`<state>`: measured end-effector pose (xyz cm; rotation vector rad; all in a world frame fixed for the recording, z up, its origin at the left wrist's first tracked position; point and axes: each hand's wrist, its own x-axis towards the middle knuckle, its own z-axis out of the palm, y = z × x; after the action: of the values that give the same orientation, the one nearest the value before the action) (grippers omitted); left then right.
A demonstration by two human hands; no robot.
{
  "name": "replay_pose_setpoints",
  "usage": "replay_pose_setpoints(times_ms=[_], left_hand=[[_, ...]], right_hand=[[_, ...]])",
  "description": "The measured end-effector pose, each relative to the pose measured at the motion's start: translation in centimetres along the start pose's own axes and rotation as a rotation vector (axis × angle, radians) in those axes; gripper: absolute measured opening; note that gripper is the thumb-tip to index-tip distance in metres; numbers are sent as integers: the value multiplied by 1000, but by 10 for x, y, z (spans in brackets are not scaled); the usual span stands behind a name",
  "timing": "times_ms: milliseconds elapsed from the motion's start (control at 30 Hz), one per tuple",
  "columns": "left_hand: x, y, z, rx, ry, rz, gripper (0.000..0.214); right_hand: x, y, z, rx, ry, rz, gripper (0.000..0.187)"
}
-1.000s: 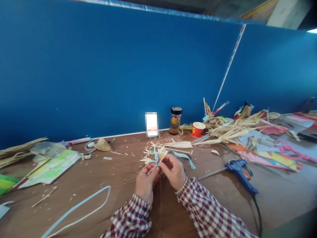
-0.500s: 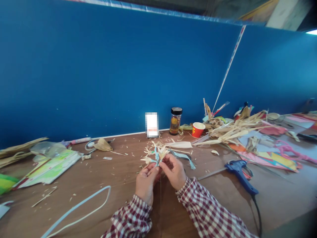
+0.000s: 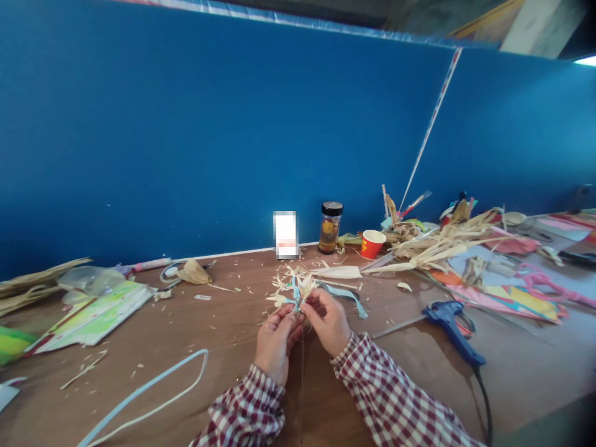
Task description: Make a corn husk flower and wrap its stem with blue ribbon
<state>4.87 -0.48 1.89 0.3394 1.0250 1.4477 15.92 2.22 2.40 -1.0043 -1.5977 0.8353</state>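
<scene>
Between my two hands is a small flower-like bunch of pale corn husk (image 3: 307, 285), with light blue strips around its stem. My left hand (image 3: 274, 347) is closed, thumb and fingers pinching the bunch low at its base. From the other side my right hand (image 3: 329, 324) pinches the same base, its thumb and index finger close to my left fingertips. What lies right between the fingertips is partly hidden. A thin thread (image 3: 302, 372) hangs below the hands. A light blue strip (image 3: 349, 297) runs out to the right behind my right hand.
A blue glue gun (image 3: 449, 326) with a cord lies to the right. Further back stand a dark-lidded jar (image 3: 330, 230) and a red paper cup (image 3: 372, 244). Dried husks (image 3: 447, 245) are heaped at right. A looped light blue strip (image 3: 144, 388) lies front left, beside a painted sheet (image 3: 100, 310).
My hands stay in nearly the same place. The fingers and the husk bunch have shifted only very slightly.
</scene>
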Motion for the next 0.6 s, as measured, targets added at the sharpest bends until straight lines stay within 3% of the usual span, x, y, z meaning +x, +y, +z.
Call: replay_pose_setpoints(times_ms=[367,600], left_hand=[[3,2,-3,2,24,-29,15],[8,8,-7,-1,33,-14,9]], right_hand=[[-1,1,1,-1,-10,-5,9],[1,5,-1,115,-3,68,14]])
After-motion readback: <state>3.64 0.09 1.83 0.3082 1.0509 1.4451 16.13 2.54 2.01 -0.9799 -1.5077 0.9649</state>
